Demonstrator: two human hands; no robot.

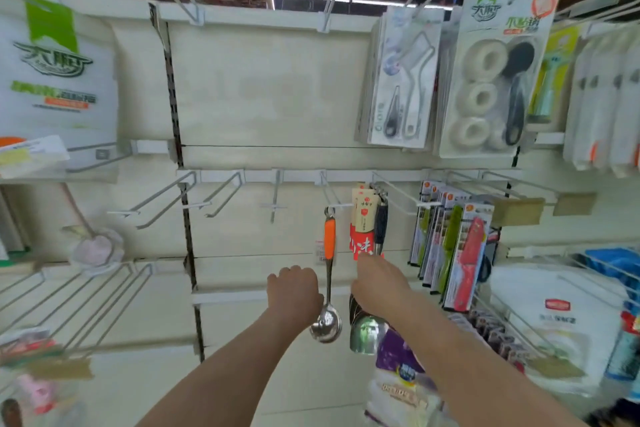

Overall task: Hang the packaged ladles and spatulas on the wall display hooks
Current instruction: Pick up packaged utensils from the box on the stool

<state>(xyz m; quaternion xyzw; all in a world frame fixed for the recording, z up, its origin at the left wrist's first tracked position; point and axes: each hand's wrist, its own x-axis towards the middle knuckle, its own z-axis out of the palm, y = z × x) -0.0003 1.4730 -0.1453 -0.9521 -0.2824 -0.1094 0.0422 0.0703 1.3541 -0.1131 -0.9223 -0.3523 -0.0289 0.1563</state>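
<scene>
1. The left hand (294, 291) is seen from the back with its fingers curled into a loose fist. Nothing shows inside it, and whether it touches the ladle stem beside it cannot be told.
2. The right hand (377, 282) lies over the shaft of a packaged ladle (363, 218). Its fingers curl round the shaft and a fingertip rests on the red label.
3. That pack hangs from the rail with others close behind it. Its steel bowl shows below the wrist, in front of a purple bag (398, 357).
4. Between the hands, an orange-handled ladle (329, 239) hangs by its ring from a white wire hook (334, 206), bowl downward, just right of the left hand.
5. More white hooks (221, 198) jut from the rail to the left.
6. Carded knives (467, 253) hang to the right, near the right forearm.
7. A carded scrubber set (491, 80) hangs above them.
</scene>
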